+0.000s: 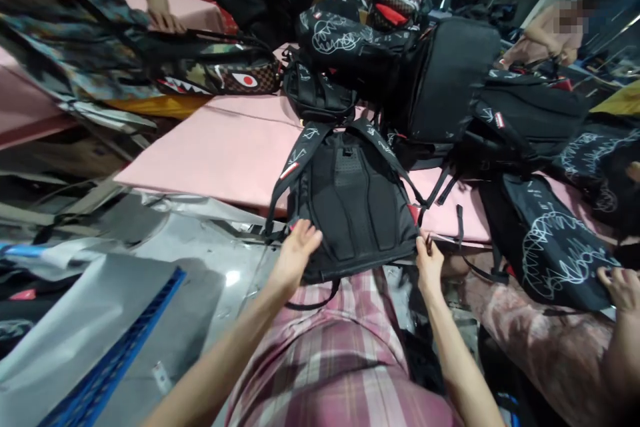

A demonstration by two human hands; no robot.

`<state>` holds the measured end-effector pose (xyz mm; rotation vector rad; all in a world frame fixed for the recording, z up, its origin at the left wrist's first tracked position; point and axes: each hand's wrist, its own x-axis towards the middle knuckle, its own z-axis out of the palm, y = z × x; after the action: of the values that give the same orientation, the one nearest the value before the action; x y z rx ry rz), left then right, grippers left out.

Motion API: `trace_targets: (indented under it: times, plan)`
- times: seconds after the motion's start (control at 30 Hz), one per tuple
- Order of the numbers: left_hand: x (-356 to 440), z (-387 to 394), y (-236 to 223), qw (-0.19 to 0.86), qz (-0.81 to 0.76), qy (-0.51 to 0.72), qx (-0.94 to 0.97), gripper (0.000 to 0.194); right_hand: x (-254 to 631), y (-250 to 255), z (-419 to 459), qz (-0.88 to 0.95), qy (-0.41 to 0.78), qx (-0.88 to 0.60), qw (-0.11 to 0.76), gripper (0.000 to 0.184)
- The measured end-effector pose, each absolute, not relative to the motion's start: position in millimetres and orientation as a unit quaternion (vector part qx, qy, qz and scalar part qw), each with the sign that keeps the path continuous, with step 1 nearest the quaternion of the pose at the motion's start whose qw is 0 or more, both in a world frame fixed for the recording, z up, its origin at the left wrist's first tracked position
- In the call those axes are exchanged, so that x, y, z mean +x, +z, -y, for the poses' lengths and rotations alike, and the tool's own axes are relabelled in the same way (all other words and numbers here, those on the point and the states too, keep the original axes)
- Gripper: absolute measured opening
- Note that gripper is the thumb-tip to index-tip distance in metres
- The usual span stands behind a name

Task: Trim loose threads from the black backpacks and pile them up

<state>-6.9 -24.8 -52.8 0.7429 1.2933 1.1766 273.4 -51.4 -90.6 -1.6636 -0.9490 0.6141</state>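
A black backpack (345,193) lies with its padded back panel facing up at the near edge of the pink table, its bottom toward me. White scribbles run along its shoulder straps (307,153), which spread to either side. My left hand (299,250) grips the lower left corner, thumb over the fabric. At the lower right corner, my right hand (429,257) is closed on the backpack's edge, with a small dark piece showing between the fingers that I cannot make out. A loose black strap (320,303) hangs below the bag over my plaid clothing.
The pink tabletop (215,153) carries several black bags, including a large upright one (450,80) behind mine. At right, a co-worker's hand (623,287) touches a scribbled black bag (555,247). Across the table, another person's hand (163,7) rests by a shark-mouth patterned bag (225,70).
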Motion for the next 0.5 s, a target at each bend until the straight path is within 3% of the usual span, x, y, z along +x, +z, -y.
trace_targets:
  times: [0.13,0.27,0.4,0.5]
  plan:
    - [6,-5,-54,0.626,-0.539,0.536,0.174,0.003,259,-95,63,0.37,0.291,-0.679,0.564,0.052]
    - [-4,-6,-53,0.676,-0.559,0.463,0.128,0.015,258,-100,70,0.323,0.333,-0.649,0.603,0.049]
    - [-12,5,-54,0.717,-0.586,0.34,0.162,0.007,262,-105,74,0.298,0.363,-0.622,0.627,0.047]
    - [-18,9,-58,0.753,-0.577,0.25,0.191,0.013,263,-108,77,0.279,0.383,-0.597,0.647,0.042]
